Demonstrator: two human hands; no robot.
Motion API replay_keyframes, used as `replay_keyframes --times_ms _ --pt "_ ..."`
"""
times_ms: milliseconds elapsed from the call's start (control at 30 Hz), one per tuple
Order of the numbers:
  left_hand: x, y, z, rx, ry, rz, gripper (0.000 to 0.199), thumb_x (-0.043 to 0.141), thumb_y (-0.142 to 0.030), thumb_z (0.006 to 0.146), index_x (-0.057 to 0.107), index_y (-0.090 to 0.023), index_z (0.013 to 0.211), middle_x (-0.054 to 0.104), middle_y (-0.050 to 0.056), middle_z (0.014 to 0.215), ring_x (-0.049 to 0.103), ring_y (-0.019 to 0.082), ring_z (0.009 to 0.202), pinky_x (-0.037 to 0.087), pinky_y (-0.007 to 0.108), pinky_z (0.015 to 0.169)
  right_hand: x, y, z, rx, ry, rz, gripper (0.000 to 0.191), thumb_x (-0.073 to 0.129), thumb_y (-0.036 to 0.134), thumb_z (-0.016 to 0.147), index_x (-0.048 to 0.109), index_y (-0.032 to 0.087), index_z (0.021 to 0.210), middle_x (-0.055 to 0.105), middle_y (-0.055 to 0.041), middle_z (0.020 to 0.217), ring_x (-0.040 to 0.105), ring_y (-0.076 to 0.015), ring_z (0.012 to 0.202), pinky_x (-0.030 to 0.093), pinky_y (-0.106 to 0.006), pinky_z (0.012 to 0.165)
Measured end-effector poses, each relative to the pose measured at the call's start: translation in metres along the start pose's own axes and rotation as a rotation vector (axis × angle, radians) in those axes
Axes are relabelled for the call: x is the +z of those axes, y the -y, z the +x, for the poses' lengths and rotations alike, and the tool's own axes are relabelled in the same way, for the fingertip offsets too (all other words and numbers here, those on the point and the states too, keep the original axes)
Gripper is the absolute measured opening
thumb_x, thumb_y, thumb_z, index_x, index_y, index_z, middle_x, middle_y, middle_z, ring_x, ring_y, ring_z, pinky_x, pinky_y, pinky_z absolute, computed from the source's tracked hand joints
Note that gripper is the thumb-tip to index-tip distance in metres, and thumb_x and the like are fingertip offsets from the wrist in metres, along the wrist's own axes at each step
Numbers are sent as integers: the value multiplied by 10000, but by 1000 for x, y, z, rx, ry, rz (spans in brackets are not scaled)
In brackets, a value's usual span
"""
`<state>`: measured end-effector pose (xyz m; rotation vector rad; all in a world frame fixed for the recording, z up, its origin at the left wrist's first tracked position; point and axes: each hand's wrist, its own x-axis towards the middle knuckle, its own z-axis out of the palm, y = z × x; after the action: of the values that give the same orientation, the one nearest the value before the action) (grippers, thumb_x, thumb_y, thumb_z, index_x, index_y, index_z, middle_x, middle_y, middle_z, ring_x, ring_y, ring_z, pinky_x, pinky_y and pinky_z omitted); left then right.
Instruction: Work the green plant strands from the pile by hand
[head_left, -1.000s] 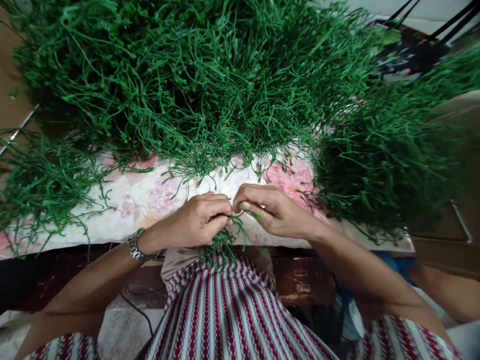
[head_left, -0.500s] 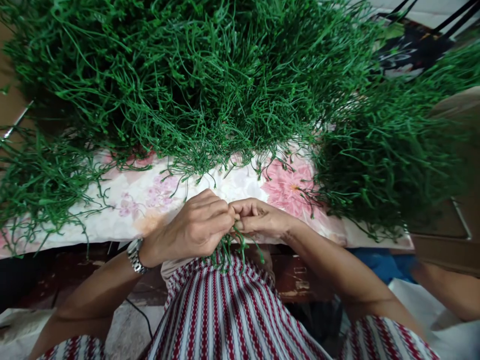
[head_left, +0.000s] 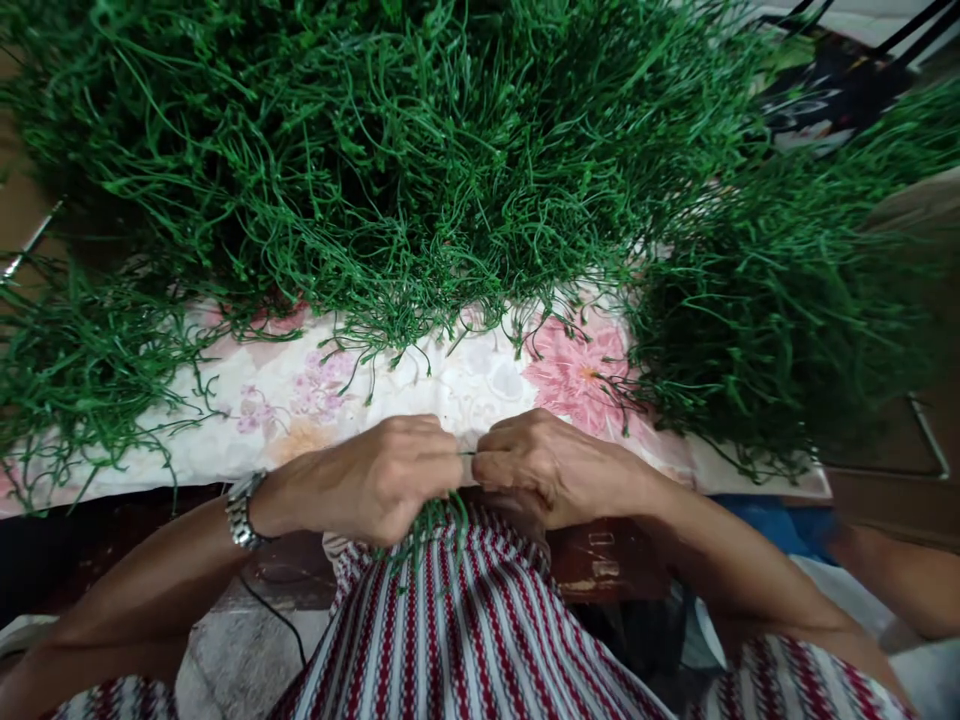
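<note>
Close to the table's front edge, my left hand (head_left: 390,478) is closed round a small bunch of green stems (head_left: 435,525), whose ends hang below it over the striped garment. Just right of it, my right hand (head_left: 555,465) is closed too, its fingertips pinched on a thin green strand (head_left: 468,454) that spans the small gap between the hands. Both backs of the hands face up. A large heap of green stems (head_left: 390,170) lies beyond them on the floral cloth (head_left: 465,385).
A smaller green pile (head_left: 97,360) lies at the left and another (head_left: 780,330) at the right. A dark floral bag (head_left: 832,95) is at the top right. Another person's arm (head_left: 900,580) shows at the lower right. A metal rod (head_left: 31,243) is at the far left.
My hands have come down nearer to my body and moved slightly apart, with the thin strand now between them. My right hand has turned so its back shows. The bunch has shifted left.
</note>
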<state>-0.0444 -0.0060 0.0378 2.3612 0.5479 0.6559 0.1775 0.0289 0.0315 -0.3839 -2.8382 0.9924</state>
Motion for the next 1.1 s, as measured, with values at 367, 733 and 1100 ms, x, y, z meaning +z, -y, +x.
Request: replay_keyframes --times_ms 367,733,1100 --pt "0 30 10 -329 -563 -536 35 662 -212 754 676 -180 752 540 22 723 497 141 742 375 278 674 -8 -9 25 200 -730 187 161 384 218 926 522 147 885 470 19 669 411 -60 546 343 -196 526" --pt "24 26 21 -561 -944 -885 191 714 -229 683 557 -152 604 499 -21 617 455 96 621 359 227 597 16 -11 43 129 -558 387 119 504 238 864 553 131 848 512 22 683 442 -56 602 363 -178 590" --pt "25 21 31 -612 -1023 -1239 159 625 -181 738 493 -156 653 484 -42 529 422 60 500 344 179 518 20 -21 45 92 -483 344 191 432 279 906 495 147 783 389 49 618 350 -54 543 314 -174 554"
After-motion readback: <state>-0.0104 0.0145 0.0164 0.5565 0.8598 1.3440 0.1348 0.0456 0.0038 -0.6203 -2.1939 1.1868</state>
